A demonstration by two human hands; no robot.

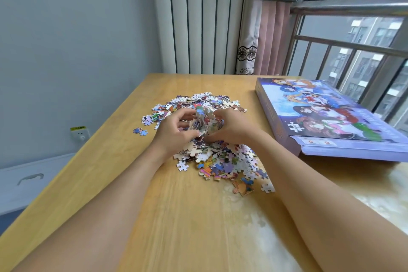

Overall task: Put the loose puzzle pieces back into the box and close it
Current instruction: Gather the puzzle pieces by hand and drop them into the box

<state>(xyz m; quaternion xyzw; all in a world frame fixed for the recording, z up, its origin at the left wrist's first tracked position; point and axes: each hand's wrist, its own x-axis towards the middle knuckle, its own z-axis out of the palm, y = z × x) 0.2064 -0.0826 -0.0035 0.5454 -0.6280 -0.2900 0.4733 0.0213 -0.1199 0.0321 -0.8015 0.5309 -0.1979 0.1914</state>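
Note:
A big heap of loose puzzle pieces (223, 159) lies in the middle of the wooden table (176, 216). My left hand (174, 132) and my right hand (229, 126) meet over the heap, fingers curled round a bunch of pieces (204, 121) cupped between them. The flat purple puzzle box (326, 117), with cartoon figures on its lid, lies to the right near the window. Its near end flap (353, 150) sticks out open.
A few stray pieces (140, 131) lie left of the heap near the table's left edge. A window with railing bars (353, 51) runs along the right side. A curtain (265, 35) hangs behind the table. A wall socket (80, 134) is low on the left wall.

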